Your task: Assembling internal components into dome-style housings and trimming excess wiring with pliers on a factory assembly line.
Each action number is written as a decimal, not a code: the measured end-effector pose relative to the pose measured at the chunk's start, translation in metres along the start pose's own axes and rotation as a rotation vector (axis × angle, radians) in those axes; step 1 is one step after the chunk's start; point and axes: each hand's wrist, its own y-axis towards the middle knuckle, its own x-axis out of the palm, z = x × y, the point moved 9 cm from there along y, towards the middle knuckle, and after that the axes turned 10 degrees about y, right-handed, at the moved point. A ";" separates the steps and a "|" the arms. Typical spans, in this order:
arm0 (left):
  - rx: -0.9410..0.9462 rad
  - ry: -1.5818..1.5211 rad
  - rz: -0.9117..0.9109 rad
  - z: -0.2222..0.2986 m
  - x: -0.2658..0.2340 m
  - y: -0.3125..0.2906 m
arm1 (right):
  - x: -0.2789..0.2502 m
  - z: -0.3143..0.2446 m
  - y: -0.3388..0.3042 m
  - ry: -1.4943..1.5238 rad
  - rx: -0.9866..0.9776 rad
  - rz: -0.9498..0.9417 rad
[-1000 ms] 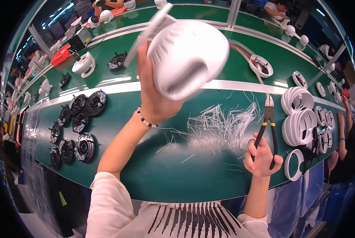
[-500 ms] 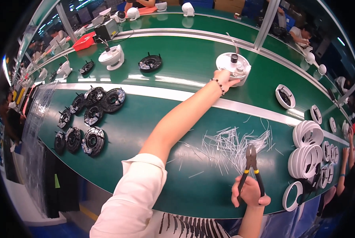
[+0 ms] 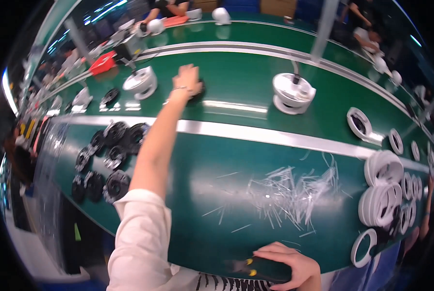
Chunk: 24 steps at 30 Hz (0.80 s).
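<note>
My left arm stretches across to the far belt, where my left hand (image 3: pixel 187 80) is over a black round part (image 3: pixel 200 90). Its fingers are spread and slightly blurred, and the hand covers most of the part; whether it touches is hard to see. Close to the near edge, my right hand (image 3: pixel 292 264) is closed round a pair of cutting pliers (image 3: pixel 252 267) with black handles and yellow bands. Their jaws point left and are smeared by motion. Beyond them lies a loose pile of thin clear-white strips (image 3: pixel 294 194).
A white round housing (image 3: pixel 293 94) with a cable stands right on the belt, another (image 3: pixel 140 82) on the left. Several black round parts (image 3: pixel 117 184) lie at the left of the near table. White rings (image 3: pixel 379 206) stack at the right. A metal rail (image 3: pixel 255 134) divides table and belt.
My left hand has left the white housing and moved left to the black round part. My right hand has drawn the pliers down towards me, turning them to point left. The view has shifted slightly.
</note>
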 end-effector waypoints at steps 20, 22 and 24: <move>-0.464 -0.863 -0.360 -0.111 0.142 -0.004 | -0.058 -0.050 -0.160 -1.302 0.094 1.514; 0.008 -0.322 0.158 -0.048 0.016 -0.021 | -0.070 -0.043 -0.217 -1.450 0.465 1.720; 0.184 -0.312 0.392 0.045 -0.101 -0.064 | -0.071 -0.020 -0.250 -1.486 0.643 1.710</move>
